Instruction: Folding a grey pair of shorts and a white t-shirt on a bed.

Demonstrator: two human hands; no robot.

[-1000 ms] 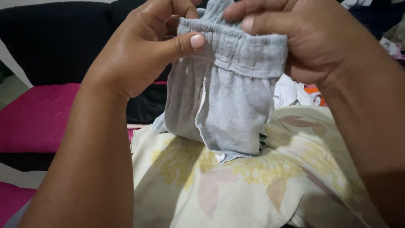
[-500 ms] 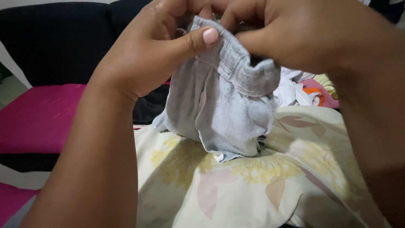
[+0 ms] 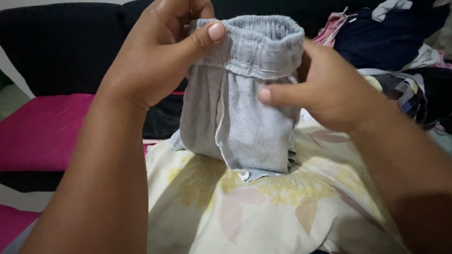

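two hands, grey shorts [image 3: 245, 108] between, left hand [image 3: 160, 51] pinching waistband, right hand [image 3: 320, 91] lower

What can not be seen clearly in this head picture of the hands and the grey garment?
- Left hand fingers: hidden behind the grey garment; only the thumb shows in its grip.
- Right hand fingers: hidden behind the same cloth.
- Garment's lower hem: bunched on the floral cloth.
- Clothes pile: cut off by the right edge, blurred.

Right hand [image 3: 325, 91] fingers behind grey shorts [image 3: 245, 122], clothes pile [image 3: 400, 42] perhaps blurred
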